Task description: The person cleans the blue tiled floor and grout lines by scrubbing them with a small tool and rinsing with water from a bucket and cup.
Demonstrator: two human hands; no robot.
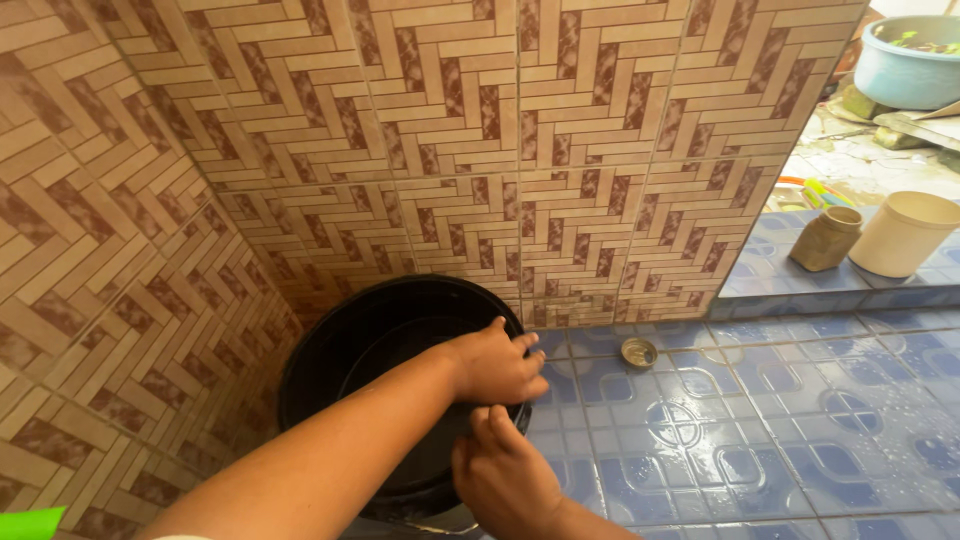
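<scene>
A black round bucket (370, 340) stands on the floor in the corner of the brown tiled walls. My left hand (495, 365) reaches in from the lower left and lies over the bucket's right rim with its fingers curled on the edge. Just below it, my right hand (505, 475) grips the same rim from the near side, fingertips on the edge. The two hands almost touch. The bucket's inside looks dark, and I cannot tell what it holds.
Wet blue patterned floor tiles (760, 430) spread to the right, with a small round metal drain (638, 352) near the wall. On a raised blue step sit a tan jar (827, 238) and a cream tub (905, 233). A teal basin (910, 60) stands outside, far right.
</scene>
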